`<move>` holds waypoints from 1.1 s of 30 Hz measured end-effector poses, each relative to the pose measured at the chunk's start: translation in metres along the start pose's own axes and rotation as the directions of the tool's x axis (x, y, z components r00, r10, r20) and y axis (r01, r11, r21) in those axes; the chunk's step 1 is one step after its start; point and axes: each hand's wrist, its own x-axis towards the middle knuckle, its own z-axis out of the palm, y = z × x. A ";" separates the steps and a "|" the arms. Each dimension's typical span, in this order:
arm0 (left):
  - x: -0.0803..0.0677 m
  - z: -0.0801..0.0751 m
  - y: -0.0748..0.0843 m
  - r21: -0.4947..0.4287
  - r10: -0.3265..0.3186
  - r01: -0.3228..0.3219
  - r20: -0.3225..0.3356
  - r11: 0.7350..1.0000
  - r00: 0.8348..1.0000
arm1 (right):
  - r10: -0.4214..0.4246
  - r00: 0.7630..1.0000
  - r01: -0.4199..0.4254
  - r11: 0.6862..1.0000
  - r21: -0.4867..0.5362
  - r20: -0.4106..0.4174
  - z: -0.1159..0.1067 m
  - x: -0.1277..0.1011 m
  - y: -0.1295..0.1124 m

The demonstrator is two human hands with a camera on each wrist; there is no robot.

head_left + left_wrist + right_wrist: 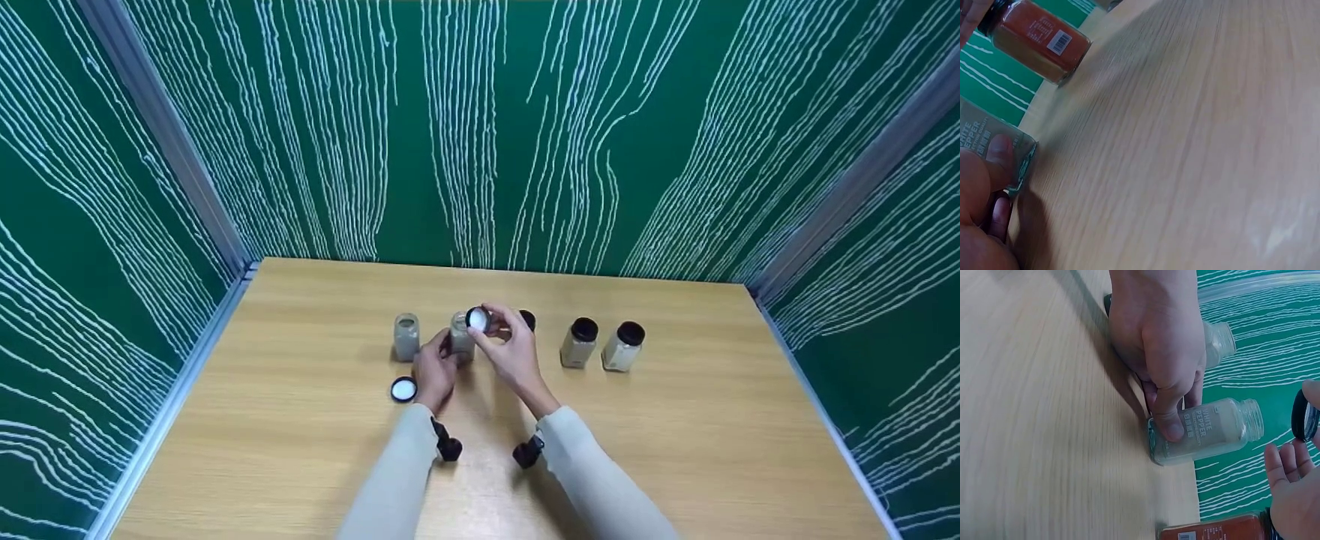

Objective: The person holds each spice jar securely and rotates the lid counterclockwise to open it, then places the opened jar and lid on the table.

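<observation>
- A white pepper jar (1204,430) is held upright on the bench (675,450) by the left hand (433,371); its fingers (1171,422) are wrapped round the lower glass body. The mouth of the jar is open.
- A black cap (478,319) with a white liner is pinched in the fingers of the right hand (510,352), raised just above and right of the jar's mouth, liner facing the camera.
- A second uncapped jar (406,336) stands just left of the held one; its loose cap (403,388) lies liner-up on the bench nearby.
- Two capped jars (600,343) stand to the right; a jar of orange-red spice (1213,533) stands behind the right hand, largely hidden in the head view.
- Step in hand, as judged: the cap is off and held clear; whether it is coming off or going back cannot be told.
- Next move, as judged: a steady grip on the glass is required, and the cap must be kept level if brought to the threads.
</observation>
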 end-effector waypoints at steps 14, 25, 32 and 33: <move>0.004 -0.002 0.001 -0.090 -0.031 0.035 0.042 0.995 0.999 | -0.049 0.997 0.061 0.981 -0.187 0.066 -0.017 -0.009 0.006; 0.002 -0.003 -0.001 -0.134 -0.025 0.032 0.052 0.991 0.998 | -0.068 0.988 0.094 0.976 -0.197 0.135 -0.023 -0.020 0.012; 0.000 -0.002 -0.002 -0.127 -0.009 0.016 0.053 0.992 0.999 | 0.029 0.957 0.056 0.957 -0.283 0.288 -0.024 -0.028 0.015; -0.001 -0.002 -0.002 -0.125 -0.007 0.013 0.052 0.992 0.999 | 0.033 0.951 0.061 0.954 -0.293 0.306 -0.024 -0.029 0.016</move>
